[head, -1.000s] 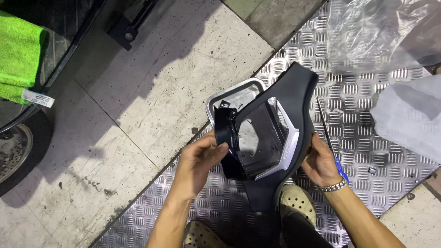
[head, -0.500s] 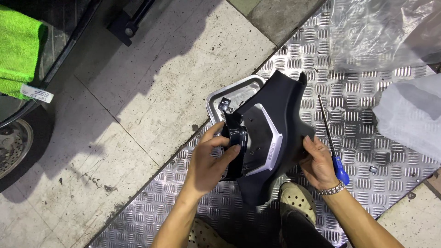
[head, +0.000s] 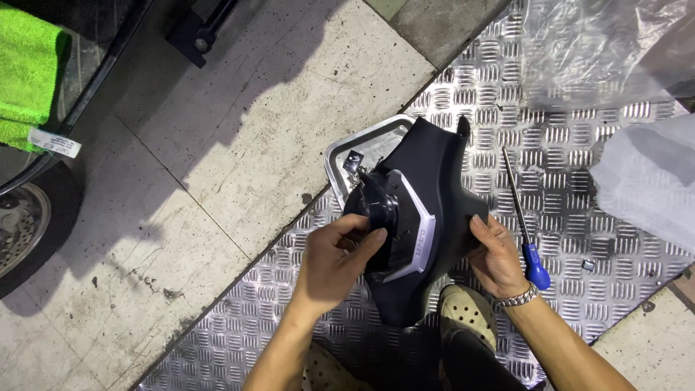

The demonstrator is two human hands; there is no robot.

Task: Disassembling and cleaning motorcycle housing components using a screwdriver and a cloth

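- Black plastic cover point(head: 427, 217), smooth, curved, silver-trimmed, sits between both hands.
- Left hand point(head: 334, 262) fingers clamp its round hub.
- Right hand point(head: 498, 253) fingers grip its edge.
- Blue-handled screwdriver point(head: 523, 221) lies just beside the right fingers.

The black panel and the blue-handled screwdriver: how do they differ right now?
The black panel is broad and curved with a silver trim strip; the screwdriver is thin and straight with a blue handle. The panel is held up off the floor by the left hand and right hand; the screwdriver lies untouched on the ridged metal plate, just beside the right hand.
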